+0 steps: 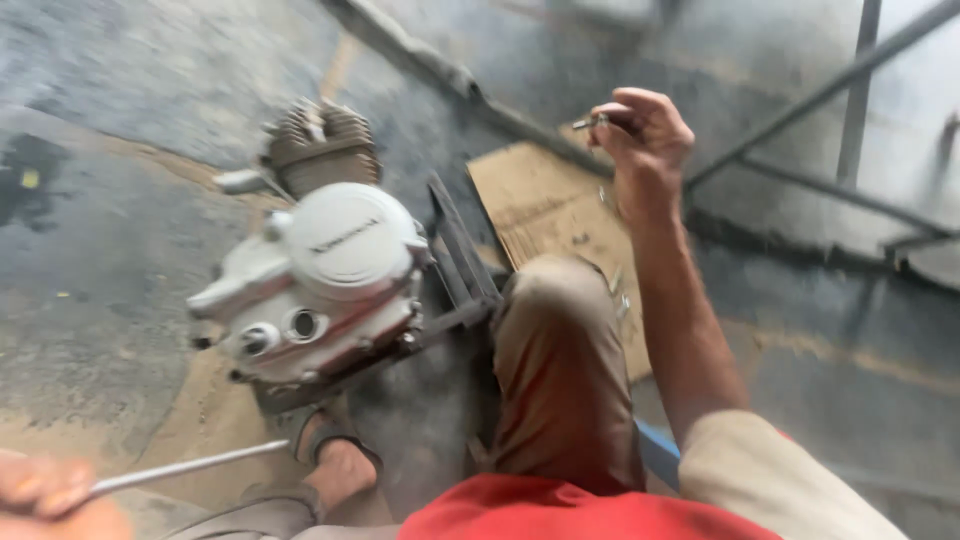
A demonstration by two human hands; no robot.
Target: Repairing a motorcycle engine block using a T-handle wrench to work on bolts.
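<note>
The person sits low on the concrete floor (120, 250) with a small motorcycle engine (320, 280) resting on a dark metal stand (455, 260) just ahead of the bent knee. The engine's finned cylinder (322, 145) points away from the person, and its pale round side cover (350, 240) faces up toward the camera.

The right hand (645, 135) is lifted well to the right of the engine, above a sheet of cardboard (555, 220), with the fingers closed around a small metal piece (590, 122) that is too blurred to name. The left hand (45, 495) sits at the lower corner, well short of the engine, curled around a thin metal rod (185, 468) whose tip points toward the engine's underside.

To my eye the work would go better with the rod kept level and the small piece pinched firmly, since a drop onto the floor beside the engine would be hard to find. One sandalled foot (335, 455) rests just below the engine.
</note>
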